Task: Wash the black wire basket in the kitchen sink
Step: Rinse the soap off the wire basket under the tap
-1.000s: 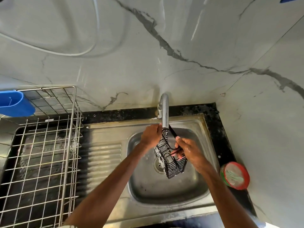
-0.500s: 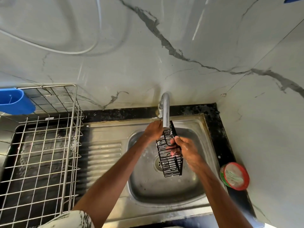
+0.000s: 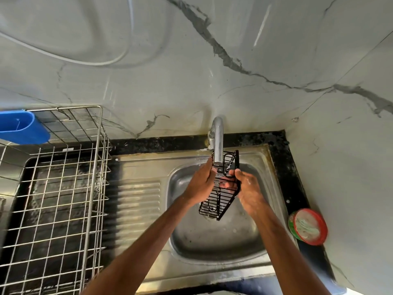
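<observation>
From the head camera, a rectangular black wire basket hangs tilted over the bowl of a stainless-steel kitchen sink, its upper end right under the spout of a curved chrome tap and its lower end pointing down toward the drain.

The left hand grips the basket's left long edge. Its fingers are pressed together and curled round the wire, so the basket lies just right of them and runs on below them.

The right hand holds the opposite edge. Its thumb lies on the black rim and its fingertips show through the mesh inside the basket, pinching the side wall between them. The basket sits between the two sets of fingers, touching both.

Well left of the fingers a silver wire dish rack stands on the black speckled table, with a blue plastic holder hooked on its far corner. Right of the fingers, beside the sink, sits a round red-rimmed tub.
</observation>
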Available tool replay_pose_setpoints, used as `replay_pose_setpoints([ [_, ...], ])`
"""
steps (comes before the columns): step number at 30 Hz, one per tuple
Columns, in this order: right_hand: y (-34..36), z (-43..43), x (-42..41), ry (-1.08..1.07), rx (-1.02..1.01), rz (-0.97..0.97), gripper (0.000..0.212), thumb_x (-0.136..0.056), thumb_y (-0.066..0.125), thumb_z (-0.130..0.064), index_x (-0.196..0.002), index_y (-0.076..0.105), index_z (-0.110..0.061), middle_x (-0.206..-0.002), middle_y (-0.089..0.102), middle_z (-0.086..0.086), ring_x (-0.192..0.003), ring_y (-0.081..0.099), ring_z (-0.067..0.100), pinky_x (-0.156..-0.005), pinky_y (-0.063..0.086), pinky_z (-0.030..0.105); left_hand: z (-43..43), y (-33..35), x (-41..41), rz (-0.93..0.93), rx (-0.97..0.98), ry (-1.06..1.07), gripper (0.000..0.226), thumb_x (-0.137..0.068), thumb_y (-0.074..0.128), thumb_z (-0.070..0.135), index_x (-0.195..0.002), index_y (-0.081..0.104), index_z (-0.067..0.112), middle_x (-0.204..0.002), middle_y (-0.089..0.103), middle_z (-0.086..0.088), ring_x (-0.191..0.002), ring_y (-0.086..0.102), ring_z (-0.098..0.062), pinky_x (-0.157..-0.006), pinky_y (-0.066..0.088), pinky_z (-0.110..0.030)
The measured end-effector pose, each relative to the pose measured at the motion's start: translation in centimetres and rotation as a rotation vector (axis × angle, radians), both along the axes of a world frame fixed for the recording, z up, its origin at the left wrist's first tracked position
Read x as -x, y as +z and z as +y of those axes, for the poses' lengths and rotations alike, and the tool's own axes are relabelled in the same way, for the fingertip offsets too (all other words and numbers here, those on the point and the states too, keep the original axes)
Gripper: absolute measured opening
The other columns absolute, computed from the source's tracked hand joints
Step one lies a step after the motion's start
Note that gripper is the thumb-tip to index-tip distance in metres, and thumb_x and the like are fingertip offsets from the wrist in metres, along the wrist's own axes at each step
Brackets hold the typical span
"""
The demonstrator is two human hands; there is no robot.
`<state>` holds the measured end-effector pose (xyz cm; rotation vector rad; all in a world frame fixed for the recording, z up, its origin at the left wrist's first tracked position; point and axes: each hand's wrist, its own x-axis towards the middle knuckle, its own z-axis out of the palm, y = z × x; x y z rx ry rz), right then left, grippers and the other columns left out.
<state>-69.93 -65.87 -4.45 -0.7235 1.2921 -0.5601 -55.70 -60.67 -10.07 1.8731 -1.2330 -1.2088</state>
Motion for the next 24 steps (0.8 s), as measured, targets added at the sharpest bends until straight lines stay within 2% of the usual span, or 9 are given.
replay_pose_setpoints([
  [4,0.2,0.0,-0.8,-0.039,-0.018,0.019,0.031,-0.109,0.041,-0.017,-0.091,0.063,-0.004,-0.069,0.073,0.011,-0.052,0.067,0.018,-0.059,0.060,0.030,1.9,0.0,0.2,-0.147,0.120,-0.019,0.057,-0.113,0.037,0.023,-0.166,0.021,0.011,-0.170,0.031,-0.011,-0.158,0.028,-0.021,-0.129,0.017,-0.027],
  [7,0.2,0.0,-1.3,-0.083,-0.046,0.058,0.032,-0.109,0.041,-0.017,-0.091,0.065,-0.004,-0.072,0.071,0.014,-0.052,0.068,0.017,-0.073,0.058,0.037,2.6,0.3,0.5,-0.294,0.199,-0.079,0.057,-0.112,0.040,0.015,-0.165,0.022,0.010,-0.171,0.025,-0.010,-0.160,0.021,-0.020,-0.126,0.008,-0.021],
  [10,0.5,0.4,-1.5,-0.127,-0.079,0.085,0.033,-0.109,0.040,-0.015,-0.090,0.065,-0.006,-0.074,0.069,0.014,-0.051,0.066,0.016,-0.063,0.056,0.031,2.6,0.7,0.7,-0.357,0.237,-0.108,0.056,-0.112,0.040,0.015,-0.165,0.022,0.010,-0.172,0.023,-0.009,-0.161,0.019,-0.020,-0.127,0.007,-0.023],
  [13,1.0,0.9,-1.6,-0.153,-0.090,0.104,0.034,-0.109,0.038,-0.013,-0.091,0.066,-0.006,-0.061,0.067,0.007,-0.054,0.066,0.017,-0.052,0.051,0.027,2.1,0.9,0.8,-0.330,0.220,-0.137,0.056,-0.113,0.039,0.017,-0.165,0.022,0.010,-0.172,0.025,-0.011,-0.160,0.023,-0.022,-0.126,0.014,-0.027],
  [16,1.4,1.6,-1.6,-0.178,-0.086,0.093,0.034,-0.108,0.040,-0.013,-0.094,0.068,-0.001,-0.063,0.070,0.007,-0.051,0.065,0.015,-0.056,0.057,0.028,1.2,0.8,0.8,-0.244,0.107,-0.144,0.055,-0.115,0.034,0.024,-0.166,0.022,0.008,-0.169,0.030,-0.015,-0.156,0.033,-0.028,-0.126,0.026,-0.037],
  [20,1.7,2.2,-1.3,-0.160,-0.057,0.095,0.033,-0.107,0.041,-0.012,-0.095,0.069,0.000,-0.071,0.074,0.010,-0.053,0.067,0.014,-0.060,0.058,0.028,-0.3,0.5,0.4,-0.211,0.005,-0.124,0.047,-0.115,0.031,0.026,-0.153,0.043,-0.001,-0.142,0.060,-0.027,-0.125,0.063,-0.041,-0.108,0.047,-0.053],
  [22,1.8,2.2,-1.2,-0.135,-0.051,0.099,0.033,-0.107,0.041,-0.012,-0.095,0.070,0.000,-0.074,0.075,0.010,-0.060,0.070,0.019,-0.069,0.060,0.035,-1.2,0.8,0.5,-0.175,-0.026,-0.096,0.039,-0.115,0.031,0.026,-0.130,0.053,-0.003,-0.111,0.066,-0.024,-0.104,0.065,-0.037,-0.099,0.050,-0.055],
  [23,1.8,2.2,-1.1,-0.118,-0.045,0.104,0.033,-0.107,0.042,-0.012,-0.095,0.070,0.001,-0.074,0.076,0.010,-0.062,0.071,0.021,-0.071,0.060,0.036,-1.6,0.9,0.6,-0.169,-0.048,-0.096,0.036,-0.115,0.030,0.025,-0.119,0.054,-0.003,-0.101,0.063,-0.020,-0.096,0.062,-0.033,-0.097,0.050,-0.055],
  [24,1.8,2.2,-1.0,-0.095,-0.037,0.111,0.034,-0.107,0.042,-0.012,-0.095,0.070,0.001,-0.076,0.076,0.011,-0.064,0.072,0.022,-0.072,0.060,0.037,-2.1,1.3,0.6,-0.155,-0.085,-0.107,0.036,-0.116,0.030,0.023,-0.115,0.056,-0.003,-0.101,0.061,-0.020,-0.096,0.061,-0.033,-0.098,0.049,-0.053],
])
